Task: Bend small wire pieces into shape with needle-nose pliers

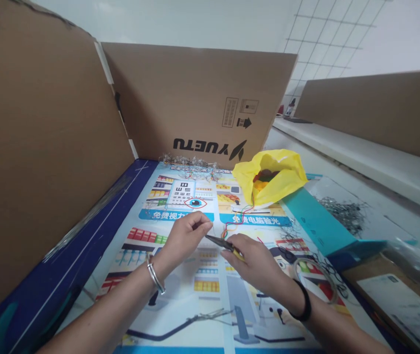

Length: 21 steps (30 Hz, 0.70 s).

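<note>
My right hand [250,255] is closed round pliers [220,241] with dark jaws and yellow handles. The jaws point left toward my left hand [188,235], whose thumb and fingertips are pinched together on what looks like a thin wire [213,229]. The pliers' tips are just below those fingertips; whether they grip the wire is too small to tell. Coloured strings [236,222] in red, yellow and green run from a yellow bag [269,182] down toward my right hand. Orange and dark red material shows inside the bag's mouth.
Cardboard panels [195,98] stand behind and to the left of the printed mat [180,314]. Thin wire pieces [210,314] lie near the front, and tangled clear bits [188,161] along the back. Dark loops [337,280], a clear ring [315,263] and a teal folder [316,221] are on the right.
</note>
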Each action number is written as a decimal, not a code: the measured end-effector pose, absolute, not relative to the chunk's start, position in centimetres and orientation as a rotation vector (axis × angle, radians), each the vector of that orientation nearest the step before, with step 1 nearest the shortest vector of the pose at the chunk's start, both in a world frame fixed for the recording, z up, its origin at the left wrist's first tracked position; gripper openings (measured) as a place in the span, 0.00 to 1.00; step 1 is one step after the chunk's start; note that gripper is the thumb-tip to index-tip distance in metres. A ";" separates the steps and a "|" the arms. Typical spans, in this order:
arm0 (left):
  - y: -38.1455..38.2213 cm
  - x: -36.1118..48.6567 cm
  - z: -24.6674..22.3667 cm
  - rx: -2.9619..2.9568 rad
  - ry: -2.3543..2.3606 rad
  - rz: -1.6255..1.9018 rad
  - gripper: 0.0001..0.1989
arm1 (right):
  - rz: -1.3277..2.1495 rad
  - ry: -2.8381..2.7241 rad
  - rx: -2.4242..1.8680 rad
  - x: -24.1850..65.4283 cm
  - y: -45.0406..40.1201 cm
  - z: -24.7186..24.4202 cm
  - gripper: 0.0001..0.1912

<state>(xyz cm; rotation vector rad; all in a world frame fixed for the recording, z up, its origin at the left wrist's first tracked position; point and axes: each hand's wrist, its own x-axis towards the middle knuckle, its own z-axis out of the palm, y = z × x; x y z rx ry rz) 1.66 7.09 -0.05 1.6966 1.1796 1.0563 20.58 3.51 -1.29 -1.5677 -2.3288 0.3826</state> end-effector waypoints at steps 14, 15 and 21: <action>6.8 2.2 0.2 1.757 1.362 1.103 0.09 | -0.494 -2.305 -1.545 19.6 2.9 -3.0 0.12; 6.7 2.2 0.3 1.757 1.367 1.111 0.09 | -0.537 -2.304 -1.535 19.6 2.9 -3.0 0.13; 6.6 2.3 0.1 1.764 1.365 1.143 0.09 | -0.747 -2.351 -1.410 20.4 3.1 -2.9 0.13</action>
